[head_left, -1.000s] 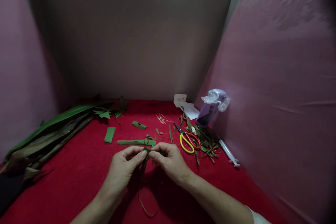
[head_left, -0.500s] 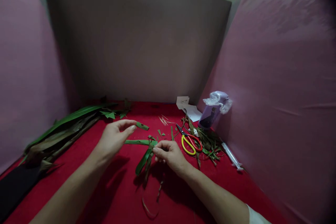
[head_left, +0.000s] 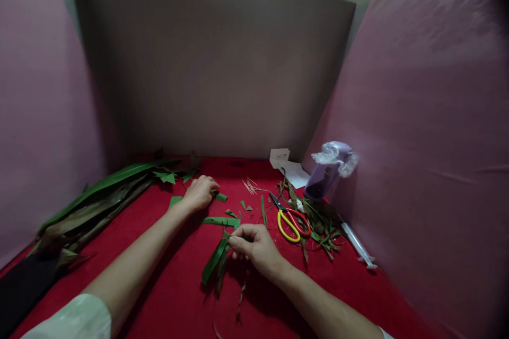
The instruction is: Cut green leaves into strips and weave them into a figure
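My right hand (head_left: 254, 249) is closed in a pinch on the top of a small leaf bundle (head_left: 214, 262), made of a glossy green blade and duller brownish pieces hanging down. Behind that grip lies a flat green leaf strip (head_left: 218, 221). My left hand (head_left: 200, 193) is farther back on the cloth, fingers curled down over another cut green strip (head_left: 221, 197), whose middle the hand covers. Something small and dark shows at the left fingertips; its kind is unclear. A twisted dry strand (head_left: 240, 302) lies below the bundle.
Yellow-and-red-handled scissors (head_left: 289, 225) lie right of centre, beside dry leaf scraps (head_left: 322, 230) and a syringe (head_left: 359, 246). Thin sticks (head_left: 251, 186) lie behind. A purple container (head_left: 318, 180) with plastic wrap stands near white papers (head_left: 294, 174). Long leaves (head_left: 107, 185) lie left, near black material (head_left: 27, 283).
My left hand has moved away from me and turned down over the green strip, its fingers now curled. My right hand keeps its pinch on the bundle, which has shifted slightly down in view.
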Demonstrator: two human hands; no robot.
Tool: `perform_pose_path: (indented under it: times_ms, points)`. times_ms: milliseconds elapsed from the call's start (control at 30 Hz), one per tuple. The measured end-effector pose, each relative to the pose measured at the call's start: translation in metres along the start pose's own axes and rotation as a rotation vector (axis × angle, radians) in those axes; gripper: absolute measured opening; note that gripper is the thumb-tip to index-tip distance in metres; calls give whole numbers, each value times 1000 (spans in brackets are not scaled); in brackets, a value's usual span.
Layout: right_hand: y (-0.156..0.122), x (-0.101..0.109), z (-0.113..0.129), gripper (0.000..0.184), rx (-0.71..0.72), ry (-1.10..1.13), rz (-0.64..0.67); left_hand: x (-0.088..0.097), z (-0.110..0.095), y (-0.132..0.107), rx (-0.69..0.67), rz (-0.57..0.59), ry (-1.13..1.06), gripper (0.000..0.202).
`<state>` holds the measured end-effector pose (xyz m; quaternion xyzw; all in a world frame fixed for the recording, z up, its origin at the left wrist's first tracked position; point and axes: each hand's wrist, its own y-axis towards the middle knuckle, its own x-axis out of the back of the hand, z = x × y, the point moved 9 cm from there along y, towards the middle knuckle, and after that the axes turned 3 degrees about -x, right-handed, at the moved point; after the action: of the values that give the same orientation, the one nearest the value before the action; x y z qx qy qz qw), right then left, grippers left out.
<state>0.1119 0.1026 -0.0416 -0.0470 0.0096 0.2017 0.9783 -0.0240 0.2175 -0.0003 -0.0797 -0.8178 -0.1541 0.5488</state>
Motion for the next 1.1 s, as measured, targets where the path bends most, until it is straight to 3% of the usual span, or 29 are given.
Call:
perform_pose_path:
  times_ms: [267, 433, 500, 667, 833, 933, 1100]
  points:
    - [0, 0, 1, 32, 26, 11, 5, 1, 6, 0, 0, 17, -6, 17]
    - [-2, 3, 12, 31, 87, 32, 19, 11, -7, -21, 7, -19, -190, 10]
    - [-4, 7, 22, 28, 163, 27, 8, 14, -18, -38, 6, -29, -296, 12]
    - [-27, 17, 64, 11, 553, -110, -109, 22, -49, -83, -16, -43, -524, 16]
    - [-43, 5, 78, 6, 648, -329, -136, 27, -67, -109, -23, -78, -682, 15]
    - [-49, -2, 83, 11, 723, -421, -119, 31, -74, -114, -61, -109, -745, 14]
    - [-51, 3, 87, 12, 756, -432, -170, 35, -78, -117, -111, -123, -814, 14]
